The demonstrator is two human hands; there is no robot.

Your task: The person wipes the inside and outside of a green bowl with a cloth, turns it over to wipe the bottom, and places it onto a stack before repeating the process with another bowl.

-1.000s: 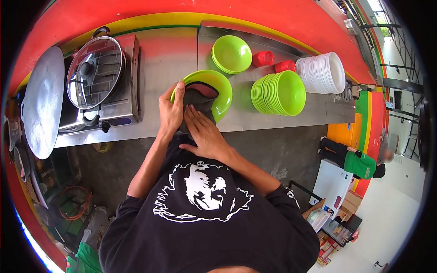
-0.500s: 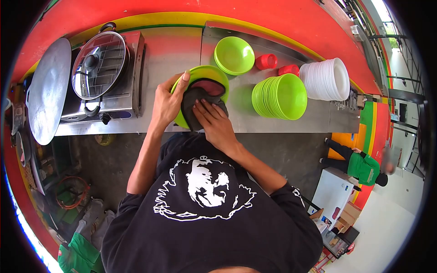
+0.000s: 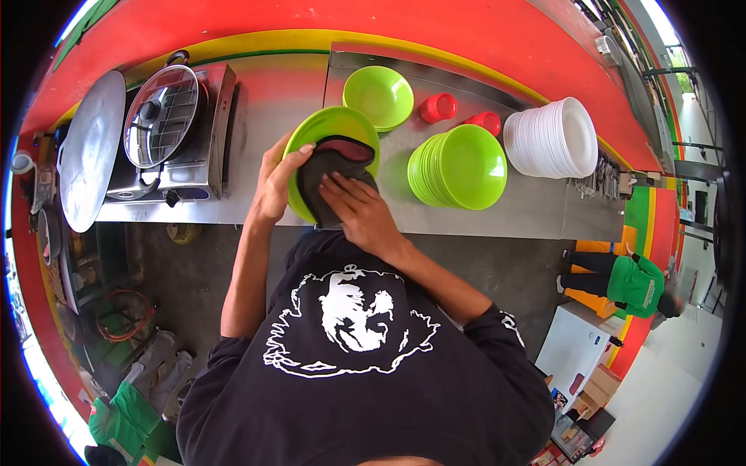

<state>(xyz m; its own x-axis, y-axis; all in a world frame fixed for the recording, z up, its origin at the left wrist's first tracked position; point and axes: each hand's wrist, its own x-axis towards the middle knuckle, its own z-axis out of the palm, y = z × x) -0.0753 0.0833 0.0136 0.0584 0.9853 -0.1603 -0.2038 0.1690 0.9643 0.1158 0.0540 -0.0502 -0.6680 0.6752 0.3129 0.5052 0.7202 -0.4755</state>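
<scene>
A green bowl (image 3: 317,130) is tilted in front of my chest, near the counter's front edge. My left hand (image 3: 273,180) grips its left rim, with the thumb over the edge. Inside the bowl, my right hand (image 3: 359,208) presses a dark grey cloth (image 3: 317,172) with a maroon patch against the surface, fingers close together. Behind and to the right stands a short stack of green bowls (image 3: 378,97). Farther right, a taller stack of green bowls (image 3: 472,167) lies on its side.
White bowls (image 3: 571,138) are stacked at the right beside red cups (image 3: 439,108). On the left are a stove (image 3: 208,167), a lidded pan (image 3: 162,116) and a large round metal lid (image 3: 92,151). Two people in green (image 3: 637,286) (image 3: 128,419) are in the background.
The view has shifted slightly, and the counter items sit differently in it. Both hands stay on the bowl and cloth. The person at the right has moved an arm outward.
</scene>
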